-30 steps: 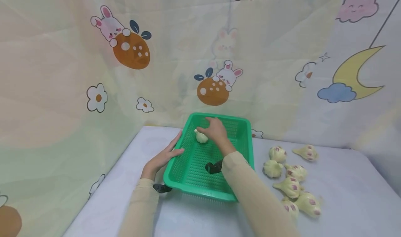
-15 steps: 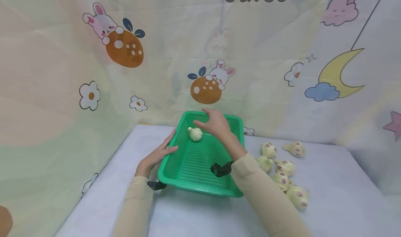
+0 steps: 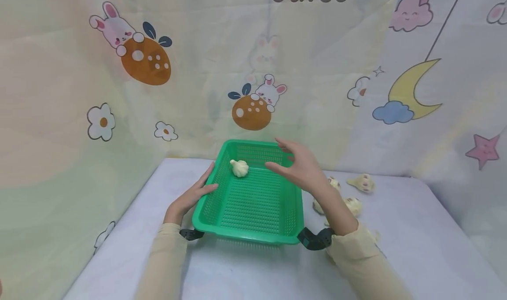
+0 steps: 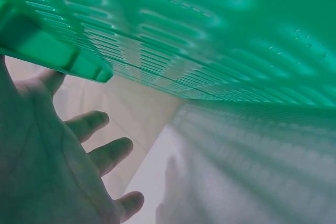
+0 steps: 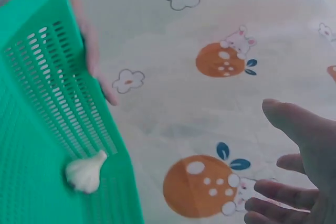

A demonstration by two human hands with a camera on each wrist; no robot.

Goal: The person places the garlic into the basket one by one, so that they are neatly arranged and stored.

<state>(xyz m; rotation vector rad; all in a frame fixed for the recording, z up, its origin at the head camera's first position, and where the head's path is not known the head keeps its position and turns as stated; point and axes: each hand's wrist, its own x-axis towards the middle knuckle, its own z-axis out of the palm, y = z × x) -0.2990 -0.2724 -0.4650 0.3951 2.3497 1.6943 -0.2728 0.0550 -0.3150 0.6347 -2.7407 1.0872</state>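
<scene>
A green plastic basket with slotted walls stands on the white table. Inside it, one pale garlic bulb lies near the back left corner. My left hand rests against the basket's left side, its thumb over the rim and its straight fingers along the outside. In the left wrist view those fingers spread below the rim, and the thumb is mostly hidden. Above the basket's right rim hovers my right hand, fingers spread and nothing in them. The right wrist view shows that hand apart from the basket.
Several garlic bulbs lie on the table to the right, partly hidden by my right arm; one bulb lies farther back. A printed cloth backdrop rises behind the table. The white table extends in front of the basket.
My right hand has moved right, away from the garlic bulb in the basket, to above the right rim, its fingers opening wider. The left hand stays at the basket's side. The head view has shifted right.
</scene>
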